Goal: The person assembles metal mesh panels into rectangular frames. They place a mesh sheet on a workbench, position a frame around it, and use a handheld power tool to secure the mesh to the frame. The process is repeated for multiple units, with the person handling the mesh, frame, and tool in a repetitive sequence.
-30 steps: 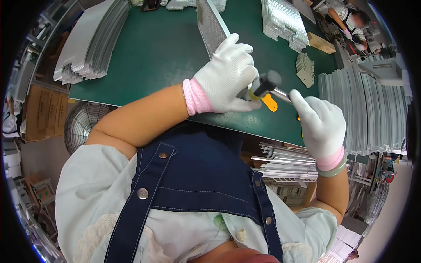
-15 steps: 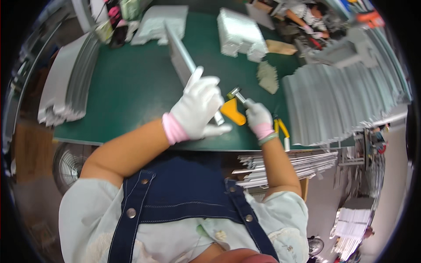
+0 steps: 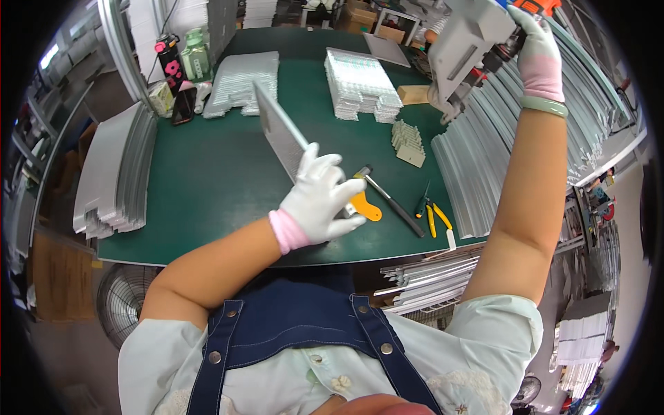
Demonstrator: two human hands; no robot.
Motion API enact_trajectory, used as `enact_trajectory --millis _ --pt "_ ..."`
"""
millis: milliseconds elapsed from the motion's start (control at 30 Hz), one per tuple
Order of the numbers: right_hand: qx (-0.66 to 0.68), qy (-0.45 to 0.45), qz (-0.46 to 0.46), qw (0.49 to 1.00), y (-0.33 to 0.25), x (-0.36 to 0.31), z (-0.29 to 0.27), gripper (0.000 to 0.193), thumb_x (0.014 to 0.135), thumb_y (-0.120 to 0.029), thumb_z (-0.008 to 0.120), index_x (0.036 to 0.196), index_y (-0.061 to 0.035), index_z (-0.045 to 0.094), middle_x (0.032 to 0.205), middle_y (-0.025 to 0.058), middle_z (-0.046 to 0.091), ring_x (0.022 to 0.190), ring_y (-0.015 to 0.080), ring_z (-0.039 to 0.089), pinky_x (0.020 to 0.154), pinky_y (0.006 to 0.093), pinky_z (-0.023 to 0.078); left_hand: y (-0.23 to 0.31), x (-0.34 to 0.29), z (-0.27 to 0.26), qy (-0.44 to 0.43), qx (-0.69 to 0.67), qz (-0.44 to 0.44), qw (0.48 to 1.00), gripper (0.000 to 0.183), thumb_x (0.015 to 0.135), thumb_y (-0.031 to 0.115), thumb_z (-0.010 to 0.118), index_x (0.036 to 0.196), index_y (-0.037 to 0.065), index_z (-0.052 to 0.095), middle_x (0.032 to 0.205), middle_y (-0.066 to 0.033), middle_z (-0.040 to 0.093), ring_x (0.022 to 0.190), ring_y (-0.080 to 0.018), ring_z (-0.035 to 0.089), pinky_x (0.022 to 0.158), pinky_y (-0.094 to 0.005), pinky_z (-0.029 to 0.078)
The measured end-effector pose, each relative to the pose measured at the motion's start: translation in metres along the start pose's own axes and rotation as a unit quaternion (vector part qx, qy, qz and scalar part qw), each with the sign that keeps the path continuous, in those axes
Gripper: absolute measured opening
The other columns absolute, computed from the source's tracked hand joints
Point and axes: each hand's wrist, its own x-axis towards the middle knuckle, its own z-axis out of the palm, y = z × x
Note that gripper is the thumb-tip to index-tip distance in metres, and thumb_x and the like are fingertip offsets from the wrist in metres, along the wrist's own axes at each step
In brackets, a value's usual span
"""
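My left hand [image 3: 318, 197], in a white glove with a pink cuff, is closed on a thin grey metal panel [image 3: 277, 124] standing on edge, tilted. Close by lie a yellow scraper [image 3: 368, 209], partly behind the fingers, and a hammer [image 3: 393, 199] with a dark handle. My right hand [image 3: 541, 59], gloved too, reaches to the upper right. Its fingers appear wrapped round a power drill with orange and black parts [image 3: 499, 57], partly hidden by the hand. A large grey moulded piece [image 3: 463, 52] is right beside the drill.
Yellow-handled pliers [image 3: 439, 220] lie near the front edge of the green table [image 3: 200, 187]. Stacked metal panels stand left [image 3: 114, 173] and right [image 3: 477, 159]. Toward the back are bubble-wrapped stacks [image 3: 363, 86], small beige parts [image 3: 408, 143], a phone [image 3: 183, 106] and bottles [image 3: 197, 55].
My right hand has let go of the hammer, now on the table, and moved to the upper right onto the drill. The left hand still holds the panel; the whole view has shifted.
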Motion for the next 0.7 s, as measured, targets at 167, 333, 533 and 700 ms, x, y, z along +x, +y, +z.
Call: enact_trajectory --millis 167,333,533,700 --pt "0.27 -0.1 0.039 0.957 -0.029 -0.042 0.044 0.018 0.094 -0.015 0.059 0.105 -0.0037 0.066 0.091 0.005 0.071 0.077 0.0175 0.066 0.073 0.032 0.055 0.001 0.02 0.007 -0.043 -0.002 0.012 0.999 0.045 0.075 0.042 0.076 0.107 0.011 0.066 0.09 -0.0141 0.052 0.104 -0.0384 0.052 0.106 -0.0675 0.025" --pt "0.294 -0.073 -0.045 0.952 -0.038 -0.105 0.068 0.023 0.099 -0.018 0.053 0.111 -0.0024 0.064 0.101 0.007 0.07 0.085 0.0182 0.066 0.08 0.0324 0.054 0.001 0.027 0.01 -0.039 -0.035 0.005 0.999 0.034 0.078 0.043 0.073 0.071 0.011 0.062 0.078 -0.0125 0.053 0.09 -0.0342 0.051 0.107 -0.0618 0.028" --pt "0.258 -0.022 -0.115 0.959 -0.047 -0.174 0.091 0.027 0.102 -0.018 0.048 0.118 -0.0005 0.062 0.111 0.0095 0.068 0.097 0.0194 0.067 0.088 0.033 0.053 -0.001 0.02 0.021 0.027 0.017 0.042 0.999 0.035 0.084 0.047 0.068 0.098 0.016 0.075 0.088 -0.0116 0.056 0.097 -0.0311 0.051 0.107 -0.0541 0.027" --pt "0.201 -0.077 -0.167 0.962 -0.042 -0.186 0.085 0.029 0.102 -0.018 0.049 0.12 -0.0004 0.061 0.115 0.0104 0.068 0.101 0.0209 0.067 0.091 0.0342 0.053 -0.001 0.02 0.021 0.023 0.026 0.035 0.999 0.037 0.084 0.046 0.068 0.109 0.02 0.072 0.094 -0.0113 0.057 0.099 -0.0312 0.052 0.11 -0.0562 0.025"
